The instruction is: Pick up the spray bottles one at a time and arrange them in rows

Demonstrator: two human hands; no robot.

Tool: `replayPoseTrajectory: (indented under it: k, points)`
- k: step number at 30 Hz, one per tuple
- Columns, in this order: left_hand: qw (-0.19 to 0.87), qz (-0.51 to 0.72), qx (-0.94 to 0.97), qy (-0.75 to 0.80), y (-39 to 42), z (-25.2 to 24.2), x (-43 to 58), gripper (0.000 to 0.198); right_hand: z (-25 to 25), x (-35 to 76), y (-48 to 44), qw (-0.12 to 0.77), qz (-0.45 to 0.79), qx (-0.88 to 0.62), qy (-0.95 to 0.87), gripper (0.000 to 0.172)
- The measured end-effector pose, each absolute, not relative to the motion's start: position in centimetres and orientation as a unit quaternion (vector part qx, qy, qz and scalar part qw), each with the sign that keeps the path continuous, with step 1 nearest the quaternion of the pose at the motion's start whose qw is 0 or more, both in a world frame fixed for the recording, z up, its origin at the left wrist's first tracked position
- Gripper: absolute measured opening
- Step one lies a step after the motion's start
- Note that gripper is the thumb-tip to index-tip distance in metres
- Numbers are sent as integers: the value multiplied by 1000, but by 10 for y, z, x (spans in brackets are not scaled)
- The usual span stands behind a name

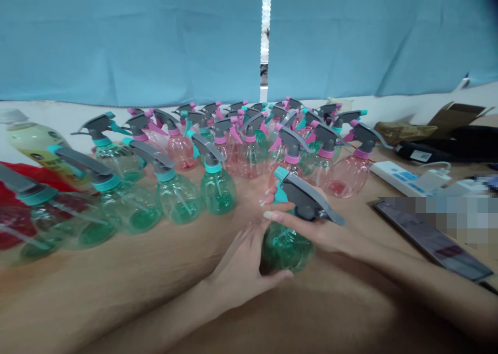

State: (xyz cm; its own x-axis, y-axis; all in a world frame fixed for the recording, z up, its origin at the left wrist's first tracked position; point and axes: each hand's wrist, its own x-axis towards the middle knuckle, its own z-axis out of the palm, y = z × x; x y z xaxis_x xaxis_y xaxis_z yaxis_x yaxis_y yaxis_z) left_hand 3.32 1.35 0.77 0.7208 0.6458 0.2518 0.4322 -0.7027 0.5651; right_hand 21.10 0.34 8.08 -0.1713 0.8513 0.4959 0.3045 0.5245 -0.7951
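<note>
A green see-through spray bottle (pixel 286 247) with a grey and teal trigger head stands on the wooden table (pixel 128 271), near the front middle. My left hand (pixel 243 268) cups the bottle's lower body from the left, thumb under it. My right hand (pixel 311 227) wraps round the bottle's neck just under the trigger head, fingers closed. Behind it stand several more spray bottles, green ones (pixel 218 188) to the left and pink ones (pixel 350 172) further back and right.
A red bag (pixel 23 193) and a yellowish bottle (pixel 37 144) lie at the far left. A white power strip (pixel 404 180), a dark tablet (pixel 431 237), a black object and brown packaging sit to the right. A blue curtain (pixel 128 37) hangs behind.
</note>
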Motion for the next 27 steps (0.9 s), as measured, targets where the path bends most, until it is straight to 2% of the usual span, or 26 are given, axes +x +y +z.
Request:
replayPoseTrajectory:
  k: [4, 7, 11, 15, 18, 22, 27]
  points:
    - [232, 215, 900, 301, 15, 4, 33, 94, 75, 210, 3, 525, 290, -392, -698, 12]
    - [233, 222, 900, 294, 16, 2, 32, 94, 71, 211, 3, 521, 287, -411, -691, 16]
    - [239, 226, 900, 287, 15, 4, 32, 92, 70, 212, 4, 505, 300, -430, -685, 21]
    - [237, 223, 897, 300, 13, 8, 33, 85, 70, 211, 8, 496, 338, -395, -695, 19]
    - [237, 223, 894, 308, 13, 9, 33, 81, 70, 212, 10, 487, 401, -361, -687, 28]
    - [236, 227, 894, 307, 12, 9, 33, 74, 74, 218, 12, 458, 415, -314, -720, 41]
    - [233, 224, 896, 305, 12, 9, 33, 73, 76, 218, 12, 450, 428, -313, -718, 41]
